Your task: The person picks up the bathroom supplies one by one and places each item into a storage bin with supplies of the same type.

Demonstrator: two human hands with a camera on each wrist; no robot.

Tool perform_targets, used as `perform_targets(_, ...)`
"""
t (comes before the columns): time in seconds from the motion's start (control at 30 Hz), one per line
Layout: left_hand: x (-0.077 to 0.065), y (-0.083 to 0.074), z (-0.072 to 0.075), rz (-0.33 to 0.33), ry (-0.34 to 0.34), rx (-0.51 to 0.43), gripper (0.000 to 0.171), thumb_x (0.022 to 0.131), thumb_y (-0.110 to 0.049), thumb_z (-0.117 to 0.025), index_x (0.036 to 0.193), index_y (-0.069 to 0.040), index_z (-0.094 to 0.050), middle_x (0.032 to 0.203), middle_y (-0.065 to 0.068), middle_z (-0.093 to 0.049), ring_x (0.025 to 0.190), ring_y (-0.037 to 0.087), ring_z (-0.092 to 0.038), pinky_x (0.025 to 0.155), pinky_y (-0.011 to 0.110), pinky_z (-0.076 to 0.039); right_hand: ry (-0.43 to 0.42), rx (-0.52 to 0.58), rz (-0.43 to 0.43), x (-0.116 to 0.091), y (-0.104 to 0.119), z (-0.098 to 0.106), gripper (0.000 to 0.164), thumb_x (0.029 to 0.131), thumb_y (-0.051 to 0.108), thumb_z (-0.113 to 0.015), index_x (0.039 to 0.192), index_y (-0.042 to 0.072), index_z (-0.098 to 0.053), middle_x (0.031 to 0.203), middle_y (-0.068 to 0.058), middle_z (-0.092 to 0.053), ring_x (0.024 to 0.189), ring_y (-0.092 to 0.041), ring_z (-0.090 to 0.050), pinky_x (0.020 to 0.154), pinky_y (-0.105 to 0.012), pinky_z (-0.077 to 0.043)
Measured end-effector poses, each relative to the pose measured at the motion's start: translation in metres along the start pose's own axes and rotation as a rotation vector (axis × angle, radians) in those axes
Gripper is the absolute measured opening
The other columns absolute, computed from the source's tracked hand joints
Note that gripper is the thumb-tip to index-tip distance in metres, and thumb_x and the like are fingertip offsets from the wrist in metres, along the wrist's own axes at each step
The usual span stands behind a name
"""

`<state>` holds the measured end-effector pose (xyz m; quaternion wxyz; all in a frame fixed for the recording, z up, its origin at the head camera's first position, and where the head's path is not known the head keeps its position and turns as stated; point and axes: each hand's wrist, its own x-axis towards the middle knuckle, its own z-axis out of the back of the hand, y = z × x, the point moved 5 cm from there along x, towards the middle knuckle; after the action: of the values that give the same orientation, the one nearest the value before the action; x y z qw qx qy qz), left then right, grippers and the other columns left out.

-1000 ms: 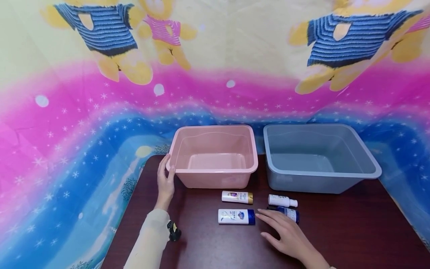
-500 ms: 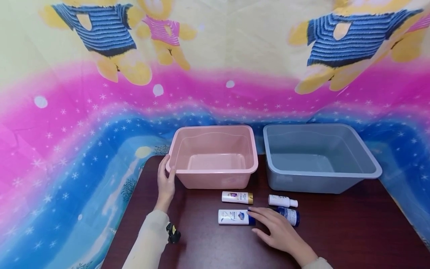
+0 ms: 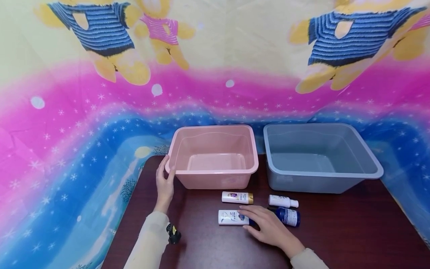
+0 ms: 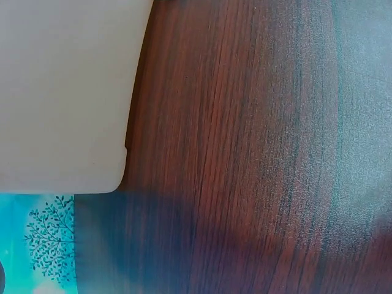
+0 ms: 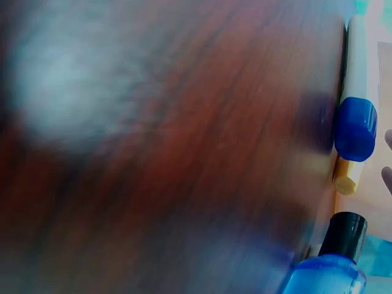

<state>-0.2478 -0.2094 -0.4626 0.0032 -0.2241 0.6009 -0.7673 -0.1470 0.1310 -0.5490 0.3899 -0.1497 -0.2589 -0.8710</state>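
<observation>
My left hand touches the near left corner of the pink basin, fingers along its side and thumb at the front. In the left wrist view the basin's wall looks pale. My right hand reaches over the white bottle with a blue cap, its fingers extended and partly covering the cap end. Whether the fingertips touch the bottle cannot be told. In the right wrist view, that bottle's blue cap shows, with fingertips at the right edge.
Behind the white bottle lies a gold-capped bottle. To the right are a small white bottle and a blue bottle with a black cap. A grey-blue basin stands at the back right of the dark wooden table.
My right hand has moved left, from beside the blue bottle to over the capped end of the white bottle. The left hand has stayed at the pink basin's corner.
</observation>
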Motion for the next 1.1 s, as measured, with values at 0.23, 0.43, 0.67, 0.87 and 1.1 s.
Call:
perform_targets(0.23,-0.001,-0.002,0.002,-0.017,-0.01,0.035,0.048,0.099,-0.008,-0.058,0.144,0.001,-0.048,0.148,0.018,-0.046,0.138,0.033,-0.034,0.116,0.054,-0.021,0.022,0.032,-0.033,0.01,-0.003,-0.009,0.049,0.09,0.03,-0.073,0.136,0.018,-0.061,0.136,-0.001,-0.06,0.124,-0.02,-0.056,0.098,-0.046,-0.048)
perform_targets(0.43,-0.001,-0.002,0.002,-0.014,-0.003,0.041,0.047,0.099,-0.007,-0.058,0.144,0.0,-0.048,0.148,0.017,-0.046,0.137,0.034,-0.035,0.114,0.057,-0.022,0.027,0.083,-0.067,0.02,-0.004,-0.018,0.046,0.092,0.031,-0.072,0.135,0.019,-0.062,0.135,0.003,-0.06,0.125,-0.016,-0.055,0.1,-0.042,-0.047)
perform_targets(0.67,-0.003,-0.005,0.001,-0.043,-0.027,0.051,0.046,0.098,-0.005,-0.058,0.142,0.003,-0.049,0.145,0.021,-0.047,0.134,0.037,-0.036,0.113,0.058,-0.024,0.019,0.08,-0.054,0.027,-0.002,-0.025,0.047,0.088,0.031,-0.076,0.131,0.018,-0.065,0.131,0.003,-0.063,0.122,-0.016,-0.058,0.097,-0.041,-0.049)
perform_targets(0.87,-0.003,-0.006,-0.001,-0.069,-0.052,0.043,0.044,0.097,-0.003,-0.058,0.14,0.005,-0.051,0.144,0.022,-0.048,0.133,0.039,-0.037,0.112,0.059,-0.024,0.028,0.096,-0.07,0.027,-0.004,-0.03,0.048,0.084,0.031,-0.08,0.128,0.016,-0.066,0.128,0.001,-0.065,0.121,-0.018,-0.059,0.097,-0.041,-0.05)
perform_targets(1.1,-0.003,-0.003,-0.001,-0.083,-0.06,0.038,0.044,0.098,-0.002,-0.056,0.14,0.005,-0.05,0.144,0.022,-0.048,0.132,0.037,-0.037,0.112,0.059,-0.024,0.075,0.104,-0.128,0.024,-0.007,-0.035,0.05,0.084,0.035,-0.079,0.129,0.018,-0.065,0.128,0.006,-0.063,0.121,-0.017,-0.058,0.098,-0.039,-0.048)
